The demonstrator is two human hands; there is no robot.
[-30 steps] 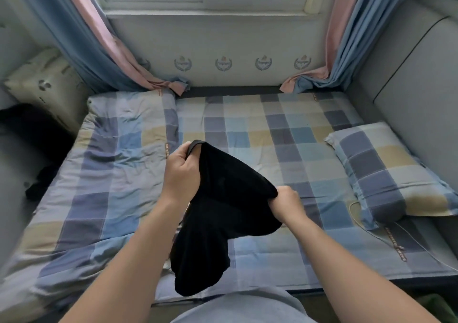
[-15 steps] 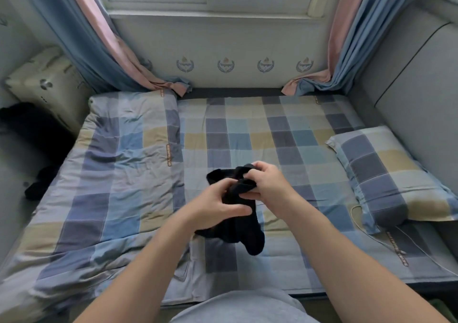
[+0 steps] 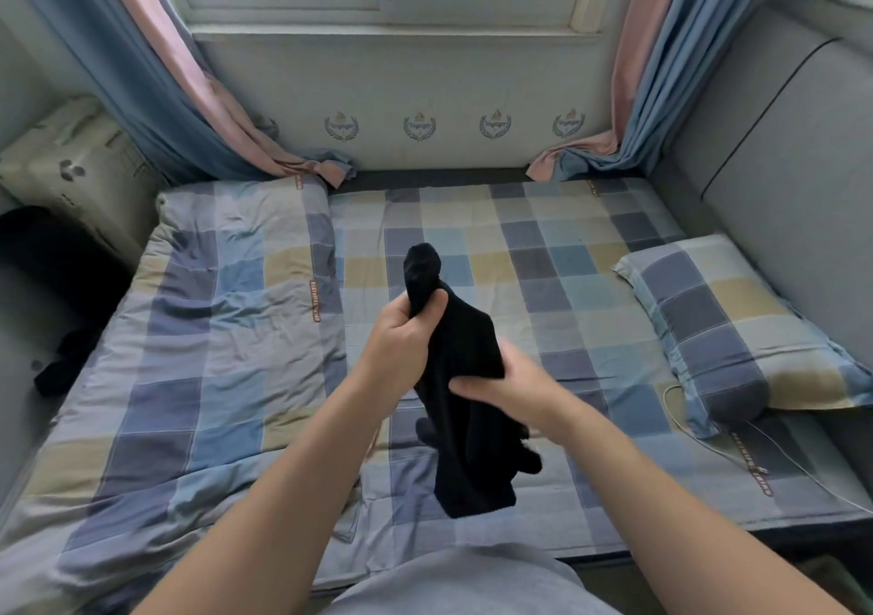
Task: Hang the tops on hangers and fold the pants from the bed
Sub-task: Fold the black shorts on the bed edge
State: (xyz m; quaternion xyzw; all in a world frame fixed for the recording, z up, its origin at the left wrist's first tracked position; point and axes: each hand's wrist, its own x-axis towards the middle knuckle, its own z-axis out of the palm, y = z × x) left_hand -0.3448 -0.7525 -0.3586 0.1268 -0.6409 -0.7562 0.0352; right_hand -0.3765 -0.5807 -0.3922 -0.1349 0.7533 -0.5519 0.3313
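Hanging in the air above the bed (image 3: 519, 217), a black garment (image 3: 467, 425) is held up between both hands, clear of the checked sheet. It is plain, dark and matte, bunched into a long twisted bundle. From this shape it cannot be told whether it is a top or a pair of pants. Its upper end is rolled into a rounded knob that pokes up out of the left hand (image 3: 401, 336), whose fingers are curled tightly round the cloth just below that knob. The right hand (image 3: 505, 388), a little blurred, grasps the garment lower down at its middle, thumb laid across the front and fingers wrapped behind. Below the right hand the fabric falls in loose folds, with a short flap sticking out to the right. Its bottom edge hangs above the near part of the mattress.

At the far left, beside the bed, stands a pale box (image 3: 71, 175) under a clear wrapping; its contents do not show. A dark heap of clothing (image 3: 61, 369) lies by the bed's left edge. A rumpled checked quilt (image 3: 212, 331) covers the left half of the bed, a matching pillow (image 3: 727, 326) sits on the right, and a thin white cable (image 3: 699, 430) trails near the pillow
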